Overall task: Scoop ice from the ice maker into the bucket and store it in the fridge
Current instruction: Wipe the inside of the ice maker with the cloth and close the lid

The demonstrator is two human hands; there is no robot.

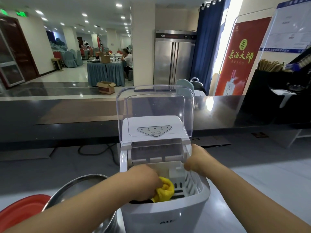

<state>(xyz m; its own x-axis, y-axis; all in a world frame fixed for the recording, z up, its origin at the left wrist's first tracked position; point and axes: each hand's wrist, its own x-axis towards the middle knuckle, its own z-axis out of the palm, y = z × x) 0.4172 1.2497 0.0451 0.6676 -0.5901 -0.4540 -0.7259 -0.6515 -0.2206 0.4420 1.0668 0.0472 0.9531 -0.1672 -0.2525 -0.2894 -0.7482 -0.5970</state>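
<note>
The ice maker (164, 190) stands on the table (252, 190), right in front of the person. Its clear lid (154, 111) is tipped up and back, so the top is open for reaching in. The left hand (143, 182) is down inside, closed tight around a yellow cloth (165, 189), likely to wipe the white basket (190, 182). No ice shows in there. The right hand (196, 159) curls over the basket's far right rim, probably to keep it from sliding; I cannot tell how tight it grips. The machine is taller than wide, and its front faces the person. The metal bucket (80, 187) waits just beside it on the left, mouth up, touching a red lid (21, 211)
</note>
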